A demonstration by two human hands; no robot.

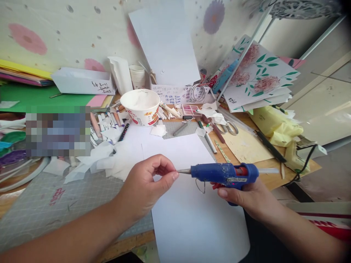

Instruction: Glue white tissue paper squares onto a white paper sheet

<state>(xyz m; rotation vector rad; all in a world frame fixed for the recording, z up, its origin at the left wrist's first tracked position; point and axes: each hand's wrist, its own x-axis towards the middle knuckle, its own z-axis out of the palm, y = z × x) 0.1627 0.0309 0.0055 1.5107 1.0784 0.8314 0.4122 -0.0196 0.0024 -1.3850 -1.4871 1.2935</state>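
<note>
Nearest, a white sheet [197, 226] is lying over the table's front edge, partly covering a grey mat [55, 204]. Above the sheet, the right hand [246, 197] is gripping a blue glue gun [225, 173], fingers wrapped tight around its handle, and is holding it level with the nozzle [184, 171] pointing left. The left hand [148, 186] is meeting that nozzle, thumb and forefinger pinching together at its tip; whether anything is sitting between them is too small to tell. Behind the hands, white scraps [109, 160] are lying scattered across the mat. Farther back, a paper bowl [141, 106] is standing beside markers [109, 118], and scissors [230, 127] are lying to the right. Farthest right, floral sheets [260, 76] are leaning in a stack.
</note>
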